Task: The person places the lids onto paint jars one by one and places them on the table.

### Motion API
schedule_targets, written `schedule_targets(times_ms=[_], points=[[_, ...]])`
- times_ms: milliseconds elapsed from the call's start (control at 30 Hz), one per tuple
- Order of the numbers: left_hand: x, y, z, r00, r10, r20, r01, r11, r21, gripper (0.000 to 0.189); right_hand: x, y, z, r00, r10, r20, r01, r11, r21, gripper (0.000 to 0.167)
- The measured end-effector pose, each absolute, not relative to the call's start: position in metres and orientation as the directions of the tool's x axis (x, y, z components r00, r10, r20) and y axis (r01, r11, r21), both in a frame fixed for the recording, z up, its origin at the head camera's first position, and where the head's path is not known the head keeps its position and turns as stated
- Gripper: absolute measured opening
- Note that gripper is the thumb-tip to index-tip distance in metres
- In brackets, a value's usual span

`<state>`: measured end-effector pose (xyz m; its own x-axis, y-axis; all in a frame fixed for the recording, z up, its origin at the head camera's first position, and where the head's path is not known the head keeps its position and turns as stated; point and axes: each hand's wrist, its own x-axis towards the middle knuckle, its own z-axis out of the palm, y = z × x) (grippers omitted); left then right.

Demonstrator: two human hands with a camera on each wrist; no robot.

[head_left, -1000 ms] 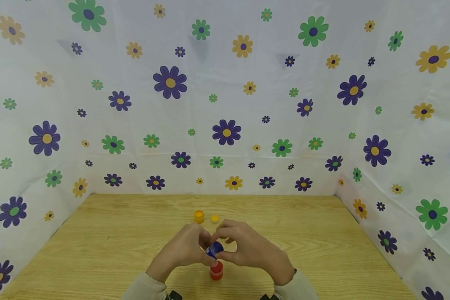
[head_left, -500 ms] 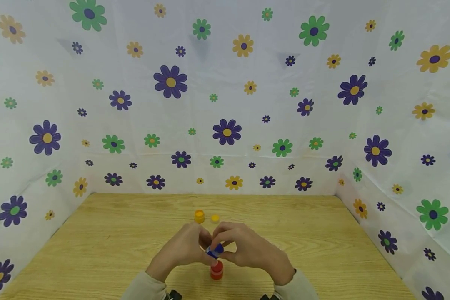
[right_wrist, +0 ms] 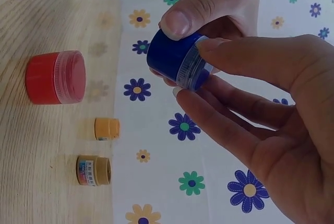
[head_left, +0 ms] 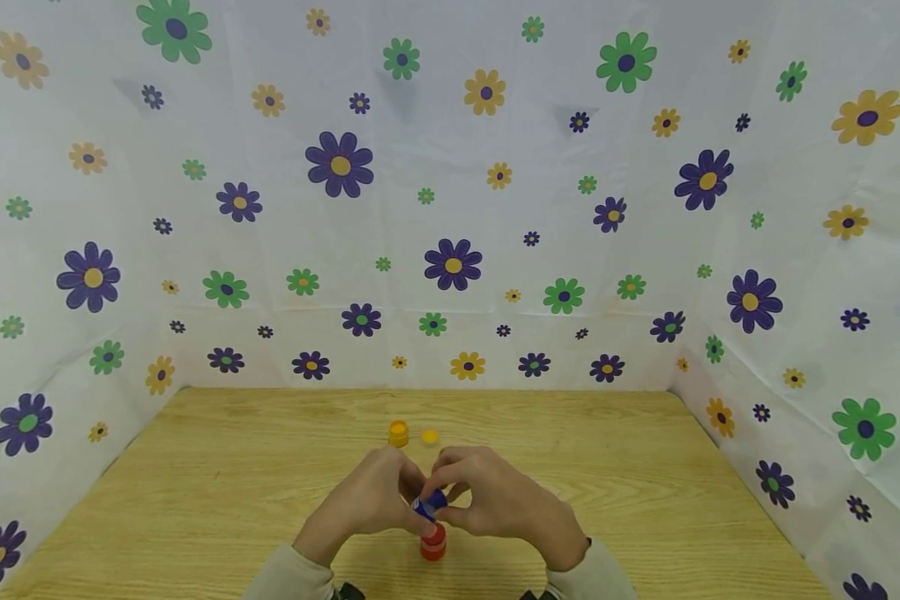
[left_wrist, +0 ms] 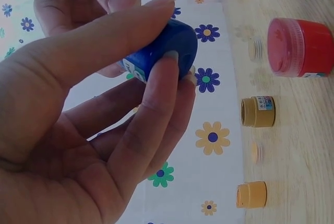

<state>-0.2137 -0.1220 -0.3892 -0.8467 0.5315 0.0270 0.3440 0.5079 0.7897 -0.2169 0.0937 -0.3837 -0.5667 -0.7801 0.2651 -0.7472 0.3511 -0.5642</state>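
A small blue paint jar [right_wrist: 168,57] is held up on its side between both hands. My left hand [head_left: 371,497] grips its body with thumb and fingers. At its other end, the thumb and fingers of my right hand [head_left: 495,498] pinch the clear ridged lid [right_wrist: 190,69], which sits on the jar. Part of the label shows in the left wrist view, where the jar's base [left_wrist: 180,46] faces the camera. Just below the hands, a red paint jar [head_left: 432,546] with a lid on it stands upright on the table.
Beyond the hands stand an open yellow-orange jar [head_left: 398,434] and a loose yellow lid [head_left: 430,437]. An open ochre jar [left_wrist: 259,112] and another loose lid [left_wrist: 255,49] show in the left wrist view. Flowered white cloth [head_left: 453,208] walls the wooden table [head_left: 232,467].
The right fingers have shifted round the blue jar's lid, and the jar has tilted slightly. The left hand stays almost in place; the jars on the table have not moved.
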Motion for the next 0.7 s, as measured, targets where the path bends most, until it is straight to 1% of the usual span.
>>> schedule_targets(times_ms=[167,367,533,600,700], points=[[-0.214,-0.12,-0.39,-0.856,0.516,0.026,0.336,0.517,0.787,0.023,-0.216,0.094,-0.383,-0.546,-0.783,0.296,-0.777,0.343,-0.527,0.018],[-0.215,-0.121,-0.39,-0.871,0.491,0.037,0.338,0.542,0.77,0.024,-0.217,0.093,-0.383,-0.547,-0.774,0.318,-0.784,0.342,-0.517,0.019],[-0.218,-0.128,-0.391,-0.897,0.44,0.036,0.314,0.578,0.753,0.029,-0.222,0.1,-0.383,-0.575,-0.735,0.36,-0.774,0.344,-0.532,0.027],[-0.221,-0.132,-0.394,-0.911,0.411,0.032,0.295,0.598,0.745,0.029,-0.224,0.105,-0.381,-0.602,-0.707,0.371,-0.759,0.361,-0.542,0.027],[-0.226,-0.137,-0.398,-0.933,0.36,0.018,0.258,0.63,0.733,0.03,-0.227,0.115,-0.378,-0.627,-0.678,0.385,-0.75,0.389,-0.535,0.025]])
